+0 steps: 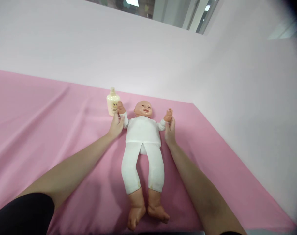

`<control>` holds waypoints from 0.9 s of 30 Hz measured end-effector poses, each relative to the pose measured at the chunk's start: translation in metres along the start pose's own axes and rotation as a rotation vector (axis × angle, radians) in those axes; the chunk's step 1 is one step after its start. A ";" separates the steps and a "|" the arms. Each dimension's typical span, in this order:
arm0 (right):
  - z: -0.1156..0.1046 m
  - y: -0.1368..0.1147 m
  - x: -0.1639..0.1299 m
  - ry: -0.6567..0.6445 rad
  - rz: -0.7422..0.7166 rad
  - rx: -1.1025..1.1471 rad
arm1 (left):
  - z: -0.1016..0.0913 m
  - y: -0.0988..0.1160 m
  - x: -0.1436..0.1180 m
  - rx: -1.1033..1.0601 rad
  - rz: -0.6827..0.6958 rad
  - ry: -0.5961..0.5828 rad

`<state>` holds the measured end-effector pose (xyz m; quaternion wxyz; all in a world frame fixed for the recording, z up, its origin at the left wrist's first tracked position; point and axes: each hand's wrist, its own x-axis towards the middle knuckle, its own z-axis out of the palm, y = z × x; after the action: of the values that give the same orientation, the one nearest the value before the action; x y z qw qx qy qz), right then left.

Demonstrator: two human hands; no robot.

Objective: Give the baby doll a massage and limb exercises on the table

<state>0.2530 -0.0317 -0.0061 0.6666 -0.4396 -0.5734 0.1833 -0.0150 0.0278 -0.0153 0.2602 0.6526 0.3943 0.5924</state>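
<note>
Doll (143, 130) lying face-up; left hand (116, 125), right hand (170, 130) each gripping a wrist. Keep grip gentle, arms moving evenly, bottle (112, 102) close.

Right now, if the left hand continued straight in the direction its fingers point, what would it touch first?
Probably the cream bottle. The left hand grips the doll at its wrist and points up the pink sheet toward the bottle just beyond, though depth is unclear.
</note>
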 end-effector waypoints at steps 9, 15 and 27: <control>-0.017 0.036 0.009 0.286 0.311 0.068 | -0.007 -0.032 0.012 -0.243 -0.299 0.246; -0.006 0.008 0.004 0.110 0.042 0.044 | -0.004 -0.006 0.004 -0.073 -0.077 0.043; 0.004 0.002 -0.004 -0.316 -0.142 -0.317 | 0.005 0.008 -0.005 0.413 0.240 -0.445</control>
<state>0.2491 -0.0318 -0.0103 0.5024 -0.4630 -0.7219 0.1103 -0.0088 0.0199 -0.0124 0.1303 0.8468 0.3599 0.3692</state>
